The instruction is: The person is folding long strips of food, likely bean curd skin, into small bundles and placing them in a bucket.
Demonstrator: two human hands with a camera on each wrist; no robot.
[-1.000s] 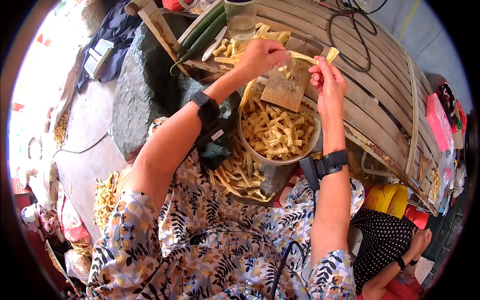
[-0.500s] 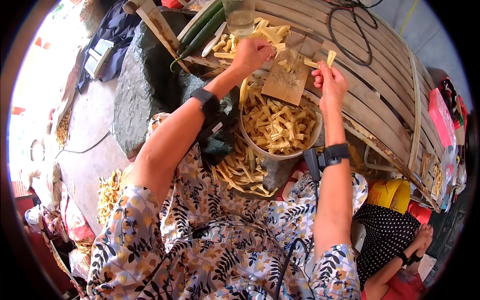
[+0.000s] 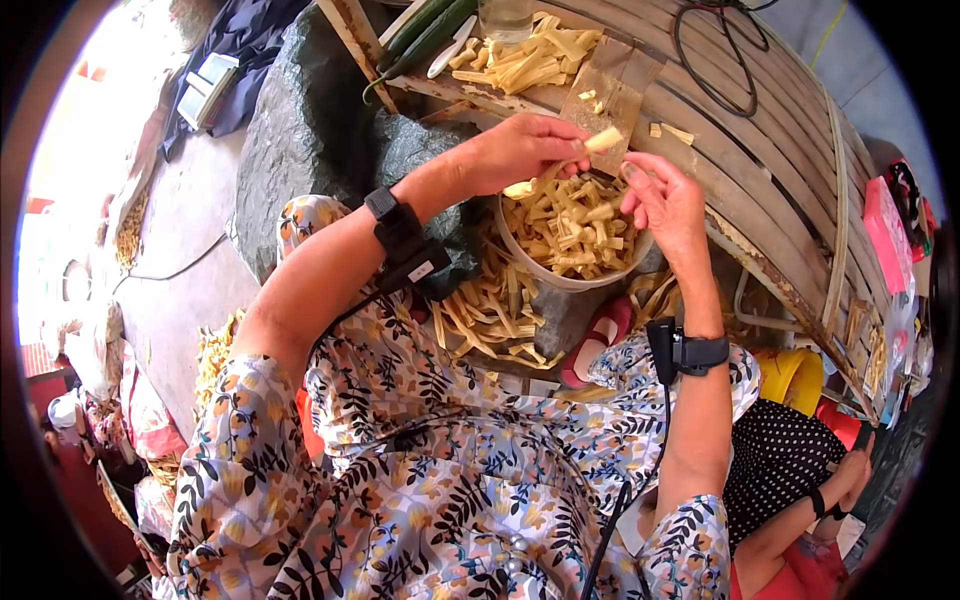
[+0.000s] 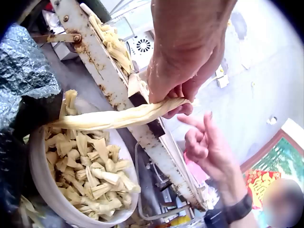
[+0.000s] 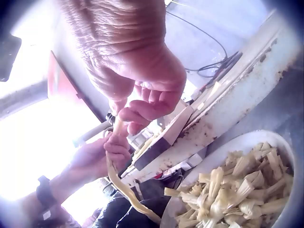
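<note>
My left hand (image 3: 520, 155) pinches a long pale yellow fibrous strip (image 4: 114, 118) near one end, over the bucket. A short end of the strip sticks out past its fingers; the rest trails back across the bucket's rim. My right hand (image 3: 668, 205) is close beside that end, its fingers bent with nothing held in the left wrist view. The white bucket (image 3: 517, 250) below is full of short knotted pieces (image 3: 575, 235) of the same material. A small wooden board (image 3: 610, 95) with scraps on it lies at the table edge, just beyond the hands.
On the slatted table (image 3: 740, 165) are a pile of strips (image 3: 530, 62), green cucumbers (image 3: 430, 40), a white-handled tool (image 3: 452, 48), a clear container (image 3: 507, 18) and a black cable (image 3: 712, 65). A dark-covered block (image 3: 290, 150) stands left. Another person's arm (image 3: 800, 515) shows at right.
The strip stretched between both hands came apart. The right hand has let go of its piece, and small pieces now lie on the table. The left hand has moved nearer, over the bucket, holding a strip.
</note>
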